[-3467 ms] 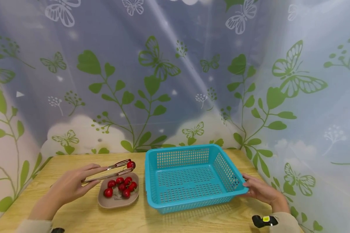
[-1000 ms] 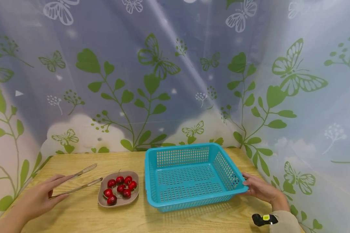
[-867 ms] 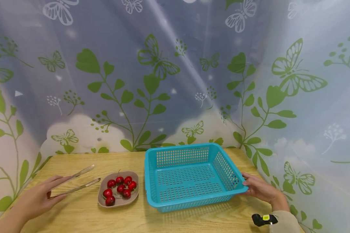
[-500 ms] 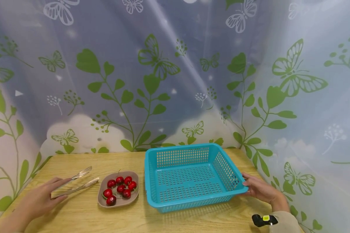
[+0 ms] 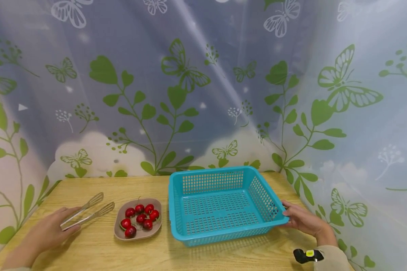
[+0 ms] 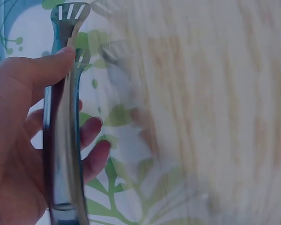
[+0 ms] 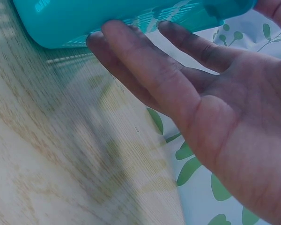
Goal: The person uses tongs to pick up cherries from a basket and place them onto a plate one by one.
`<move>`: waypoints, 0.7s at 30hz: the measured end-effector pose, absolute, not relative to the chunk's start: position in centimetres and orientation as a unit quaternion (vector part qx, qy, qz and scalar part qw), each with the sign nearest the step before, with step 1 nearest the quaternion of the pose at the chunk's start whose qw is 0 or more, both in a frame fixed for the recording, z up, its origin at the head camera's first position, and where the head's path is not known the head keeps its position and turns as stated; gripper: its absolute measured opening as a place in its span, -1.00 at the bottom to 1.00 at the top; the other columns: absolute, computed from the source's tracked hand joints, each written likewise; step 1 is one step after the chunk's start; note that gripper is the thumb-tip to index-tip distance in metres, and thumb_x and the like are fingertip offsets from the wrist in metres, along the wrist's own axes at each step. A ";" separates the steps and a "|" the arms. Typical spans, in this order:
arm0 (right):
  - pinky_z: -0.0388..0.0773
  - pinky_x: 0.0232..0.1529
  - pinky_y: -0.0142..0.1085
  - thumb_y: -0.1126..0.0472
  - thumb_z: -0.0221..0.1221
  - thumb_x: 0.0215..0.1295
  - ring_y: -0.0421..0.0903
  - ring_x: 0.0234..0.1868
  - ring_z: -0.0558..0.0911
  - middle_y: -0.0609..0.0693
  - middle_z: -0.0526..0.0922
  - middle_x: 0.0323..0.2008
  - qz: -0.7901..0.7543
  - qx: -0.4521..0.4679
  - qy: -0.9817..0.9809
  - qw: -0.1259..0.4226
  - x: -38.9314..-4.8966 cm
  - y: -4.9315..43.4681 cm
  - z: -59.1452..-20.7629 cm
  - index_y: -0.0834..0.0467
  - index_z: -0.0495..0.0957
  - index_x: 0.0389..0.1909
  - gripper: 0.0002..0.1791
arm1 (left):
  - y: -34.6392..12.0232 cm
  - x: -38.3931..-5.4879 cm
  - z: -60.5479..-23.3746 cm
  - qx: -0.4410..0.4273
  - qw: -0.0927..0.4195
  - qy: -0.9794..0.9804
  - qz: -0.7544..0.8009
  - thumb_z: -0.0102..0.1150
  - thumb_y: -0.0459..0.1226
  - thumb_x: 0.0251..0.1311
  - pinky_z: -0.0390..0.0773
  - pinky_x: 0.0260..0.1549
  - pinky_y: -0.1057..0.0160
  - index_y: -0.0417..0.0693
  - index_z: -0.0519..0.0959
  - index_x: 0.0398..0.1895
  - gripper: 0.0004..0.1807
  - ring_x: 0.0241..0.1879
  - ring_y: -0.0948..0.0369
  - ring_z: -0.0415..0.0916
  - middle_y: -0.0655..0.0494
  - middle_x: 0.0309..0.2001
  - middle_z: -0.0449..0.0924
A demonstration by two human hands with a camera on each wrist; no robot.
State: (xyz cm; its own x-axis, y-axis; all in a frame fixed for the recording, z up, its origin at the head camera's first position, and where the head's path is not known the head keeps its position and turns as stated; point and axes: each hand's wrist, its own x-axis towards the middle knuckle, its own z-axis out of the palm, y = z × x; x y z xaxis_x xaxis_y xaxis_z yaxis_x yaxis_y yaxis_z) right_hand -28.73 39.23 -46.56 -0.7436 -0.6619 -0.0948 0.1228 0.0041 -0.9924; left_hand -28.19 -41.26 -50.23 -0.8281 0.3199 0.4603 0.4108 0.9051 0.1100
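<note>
My left hand (image 5: pixel 49 229) grips metal tongs (image 5: pixel 103 209), left of a small pinkish-brown dish (image 5: pixel 146 234). The two slotted tong heads stand apart with nothing between them. In the left wrist view, my thumb lies along the tongs (image 6: pixel 61 140) and the fingers are behind. Several red cherries (image 5: pixel 141 219), some with stems, lie in the dish. My right hand (image 5: pixel 305 222) holds the right front corner of a turquoise plastic basket (image 5: pixel 220 209), thumb at the rim. Below the basket wall (image 7: pixel 84 23), the right wrist view shows my fingers (image 7: pixel 150 70) extended and touching its underside.
Dish and basket stand side by side on a wooden table (image 5: pixel 98 256), with a narrow gap between them. A patterned curtain (image 5: pixel 203 124) with leaves and butterflies closes off the back and both sides.
Earlier the tongs held a cherry above the dish; now it lies among the others. My left hand has drawn back left, and the tong arms have come closer together. The right hand stays put.
</note>
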 end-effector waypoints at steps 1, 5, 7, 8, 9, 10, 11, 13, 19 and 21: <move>0.57 0.32 -0.09 0.28 -0.27 0.61 -0.19 0.22 0.67 -0.29 0.46 0.28 -0.674 -0.207 0.647 0.291 -28.7 39.2 -46.6 0.41 -0.81 0.44 -0.11 | -41.3 -28.2 -50.2 -0.188 0.215 -0.953 -0.103 0.60 -0.19 -0.02 0.61 -0.39 0.05 -0.19 0.62 0.16 -0.36 -0.34 0.06 0.65 0.04 -0.19 0.68; 0.55 0.34 -0.07 0.27 -0.25 0.61 -0.20 0.24 0.66 -0.27 0.43 0.29 -0.669 -0.200 0.654 0.292 -28.7 39.3 -46.5 0.40 -0.81 0.45 -0.10 | -41.2 -27.9 -49.7 -0.160 0.161 -0.967 -0.115 0.54 -0.16 0.09 0.41 -0.48 0.22 -0.23 0.56 0.26 -0.33 -0.45 0.33 0.40 0.07 -0.24 0.61; 0.55 0.34 -0.07 0.26 -0.25 0.62 -0.20 0.24 0.66 -0.28 0.42 0.29 -0.669 -0.199 0.655 0.291 -28.7 39.3 -46.4 0.41 -0.81 0.45 -0.09 | -41.2 -27.8 -49.5 -0.144 0.134 -0.973 -0.122 0.50 -0.15 0.15 0.36 -0.48 0.23 -0.26 0.52 0.31 -0.31 -0.46 0.37 0.30 0.05 -0.25 0.59; 0.55 0.34 -0.07 0.26 -0.25 0.62 -0.20 0.25 0.66 -0.27 0.43 0.29 -0.668 -0.200 0.654 0.292 -28.7 39.3 -46.4 0.42 -0.80 0.46 -0.10 | -41.3 -27.9 -49.4 -0.138 0.124 -0.975 -0.125 0.49 -0.15 0.17 0.36 -0.48 0.22 -0.27 0.50 0.32 -0.30 -0.45 0.34 0.30 0.03 -0.26 0.58; 0.54 0.34 -0.07 0.27 -0.25 0.62 -0.19 0.25 0.65 -0.27 0.44 0.29 -0.668 -0.202 0.654 0.293 -28.7 39.3 -46.3 0.42 -0.79 0.46 -0.10 | -41.3 -27.9 -49.3 -0.132 0.115 -0.976 -0.126 0.47 -0.14 0.18 0.37 -0.47 0.20 -0.28 0.48 0.34 -0.29 -0.44 0.32 0.31 0.02 -0.25 0.58; 0.54 0.35 -0.07 0.27 -0.25 0.62 -0.18 0.26 0.65 -0.27 0.45 0.29 -0.669 -0.206 0.651 0.294 -28.8 39.3 -46.3 0.44 -0.79 0.46 -0.11 | -41.3 -27.9 -49.3 -0.129 0.110 -0.977 -0.125 0.46 -0.13 0.19 0.38 -0.46 0.19 -0.28 0.48 0.34 -0.29 -0.43 0.29 0.34 0.00 -0.24 0.59; 0.54 0.35 -0.07 0.27 -0.26 0.62 -0.17 0.27 0.65 -0.26 0.46 0.29 -0.670 -0.211 0.648 0.294 -28.8 39.2 -46.2 0.45 -0.79 0.45 -0.11 | -41.3 -27.9 -49.2 -0.126 0.106 -0.978 -0.124 0.46 -0.12 0.20 0.40 -0.46 0.17 -0.29 0.48 0.34 -0.29 -0.41 0.27 0.37 -0.02 -0.24 0.60; 0.54 0.35 -0.08 0.28 -0.27 0.62 -0.17 0.28 0.64 -0.26 0.49 0.29 -0.671 -0.218 0.643 0.297 -28.8 39.2 -46.2 0.46 -0.78 0.45 -0.12 | -41.4 -28.0 -49.2 -0.120 0.098 -0.981 -0.120 0.45 -0.09 0.20 0.41 -0.46 0.16 -0.28 0.47 0.35 -0.28 -0.39 0.23 0.41 -0.04 -0.23 0.61; 0.55 0.33 -0.09 0.28 -0.26 0.62 -0.16 0.25 0.66 -0.27 0.50 0.28 -0.675 -0.213 0.642 0.296 -28.8 39.2 -46.4 0.45 -0.78 0.45 -0.12 | -41.6 -28.1 -49.2 -0.110 0.081 -0.986 -0.101 0.42 -0.02 0.22 0.40 -0.48 0.12 -0.25 0.48 0.35 -0.27 -0.37 0.21 0.41 -0.03 -0.21 0.64; 0.55 0.34 -0.08 0.28 -0.26 0.62 -0.17 0.25 0.66 -0.28 0.49 0.28 -0.675 -0.210 0.641 0.297 -28.7 39.2 -46.4 0.43 -0.78 0.45 -0.12 | -41.6 -28.1 -49.2 -0.108 0.082 -0.986 -0.096 0.42 -0.02 0.22 0.41 -0.48 0.11 -0.24 0.49 0.34 -0.28 -0.37 0.21 0.42 -0.03 -0.21 0.64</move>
State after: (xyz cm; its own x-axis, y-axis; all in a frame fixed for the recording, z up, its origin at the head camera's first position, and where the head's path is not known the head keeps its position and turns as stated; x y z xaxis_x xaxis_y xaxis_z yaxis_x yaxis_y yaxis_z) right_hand -28.72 39.24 -46.45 -0.7350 -0.6710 -0.0976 0.1319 -0.0003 -0.9913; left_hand -28.09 -41.63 -49.20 -0.9629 0.1981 0.1833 0.2297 0.9581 0.1711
